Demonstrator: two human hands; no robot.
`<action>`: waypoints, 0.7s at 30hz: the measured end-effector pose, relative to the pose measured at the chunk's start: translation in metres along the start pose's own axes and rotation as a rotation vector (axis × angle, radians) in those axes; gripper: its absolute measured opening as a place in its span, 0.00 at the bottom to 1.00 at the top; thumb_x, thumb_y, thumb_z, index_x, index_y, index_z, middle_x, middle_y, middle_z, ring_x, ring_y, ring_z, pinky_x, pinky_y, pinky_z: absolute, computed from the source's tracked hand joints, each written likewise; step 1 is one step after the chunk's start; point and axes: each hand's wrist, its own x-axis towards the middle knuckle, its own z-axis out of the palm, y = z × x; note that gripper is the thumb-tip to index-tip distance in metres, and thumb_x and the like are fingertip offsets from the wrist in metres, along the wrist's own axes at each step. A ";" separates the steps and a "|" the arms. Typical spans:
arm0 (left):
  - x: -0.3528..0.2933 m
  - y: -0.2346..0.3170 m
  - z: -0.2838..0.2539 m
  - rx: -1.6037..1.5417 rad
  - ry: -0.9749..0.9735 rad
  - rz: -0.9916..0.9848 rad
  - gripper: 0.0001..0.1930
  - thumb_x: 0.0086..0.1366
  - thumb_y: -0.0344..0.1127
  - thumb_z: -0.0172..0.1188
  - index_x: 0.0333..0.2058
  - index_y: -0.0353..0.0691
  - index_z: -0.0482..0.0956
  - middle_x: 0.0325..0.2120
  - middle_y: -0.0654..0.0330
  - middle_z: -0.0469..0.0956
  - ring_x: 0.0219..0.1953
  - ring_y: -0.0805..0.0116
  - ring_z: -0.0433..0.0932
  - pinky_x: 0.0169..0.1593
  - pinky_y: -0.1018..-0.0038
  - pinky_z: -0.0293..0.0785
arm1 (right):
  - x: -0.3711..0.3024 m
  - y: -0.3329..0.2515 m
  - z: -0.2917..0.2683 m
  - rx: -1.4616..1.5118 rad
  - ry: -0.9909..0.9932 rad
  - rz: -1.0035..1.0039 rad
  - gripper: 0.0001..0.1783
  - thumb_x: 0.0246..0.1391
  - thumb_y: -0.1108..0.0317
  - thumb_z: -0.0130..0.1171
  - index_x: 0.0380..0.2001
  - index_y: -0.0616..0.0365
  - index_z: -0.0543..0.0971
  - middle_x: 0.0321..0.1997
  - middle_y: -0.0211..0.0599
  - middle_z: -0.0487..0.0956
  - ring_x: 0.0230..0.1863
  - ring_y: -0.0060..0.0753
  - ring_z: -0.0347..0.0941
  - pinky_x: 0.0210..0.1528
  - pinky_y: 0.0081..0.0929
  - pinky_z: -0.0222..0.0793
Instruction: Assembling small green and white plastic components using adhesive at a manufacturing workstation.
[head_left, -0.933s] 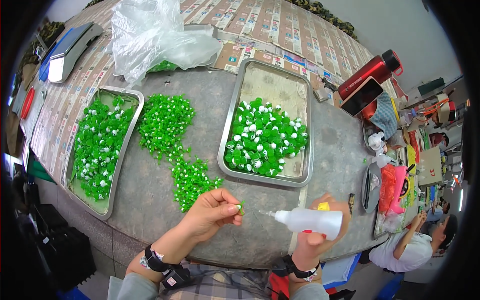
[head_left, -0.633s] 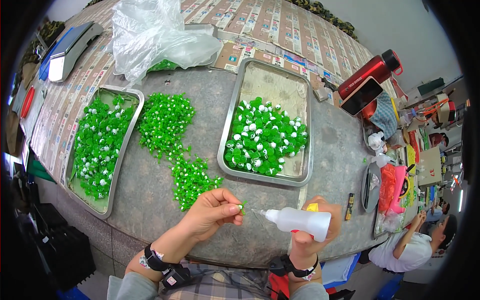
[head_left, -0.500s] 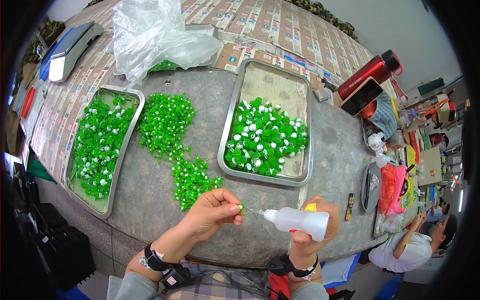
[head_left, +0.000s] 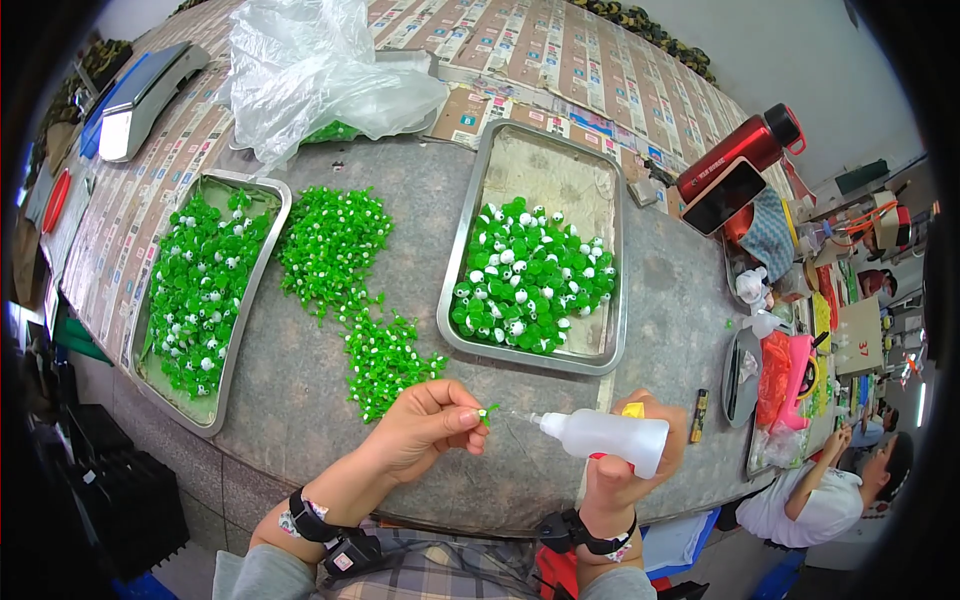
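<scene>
My left hand [head_left: 430, 422] pinches a tiny green plastic piece with a white spot [head_left: 486, 413] between thumb and fingertips. A translucent white squeeze bottle [head_left: 605, 438] lies tilted sideways in the grip of my right hand [head_left: 612, 487], its thin clear nozzle pointing at the piece with a small gap between them. Something yellow [head_left: 633, 410] shows by the right fingers. Beyond my left hand, a loose pile of similar small green and white pieces [head_left: 335, 245] spreads over the grey table. Larger green pieces with white eyeball-like balls [head_left: 520, 280] fill part of a metal tray [head_left: 455, 250].
Another metal tray [head_left: 266, 245] of green and white pieces stands at the left. Crumpled clear plastic [head_left: 310, 80] covers a tray at the back. A scale [head_left: 150, 95], a red flask [head_left: 735, 150], a phone [head_left: 724, 195] and a small dark tube [head_left: 699, 415] lie around. At right sits another person [head_left: 815, 500].
My right hand has drawn the bottle slightly to the right, widening the gap between nozzle and piece. My left hand has barely moved and still pinches the piece.
</scene>
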 end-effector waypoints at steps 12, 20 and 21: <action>-0.002 -0.001 0.005 0.164 0.077 0.195 0.05 0.49 0.28 0.57 0.24 0.35 0.70 0.22 0.57 0.72 0.24 0.70 0.72 0.29 0.76 0.71 | 0.000 -0.009 0.008 -0.046 0.128 0.151 0.36 0.26 0.33 0.56 0.20 0.57 0.60 0.14 0.26 0.58 0.16 0.19 0.54 0.17 0.16 0.46; -0.001 -0.002 0.002 0.185 0.023 0.311 0.05 0.49 0.22 0.55 0.27 0.34 0.71 0.26 0.59 0.72 0.29 0.72 0.72 0.35 0.78 0.71 | 0.001 0.003 0.000 0.058 -0.055 -0.025 0.27 0.31 0.49 0.64 0.25 0.58 0.65 0.12 0.30 0.66 0.13 0.21 0.59 0.15 0.16 0.50; 0.000 -0.002 0.002 0.186 0.025 0.313 0.05 0.49 0.22 0.55 0.27 0.34 0.71 0.26 0.59 0.72 0.29 0.72 0.72 0.35 0.78 0.71 | 0.001 0.003 0.001 0.071 -0.038 -0.017 0.27 0.31 0.49 0.64 0.25 0.58 0.65 0.12 0.30 0.66 0.13 0.21 0.60 0.15 0.16 0.50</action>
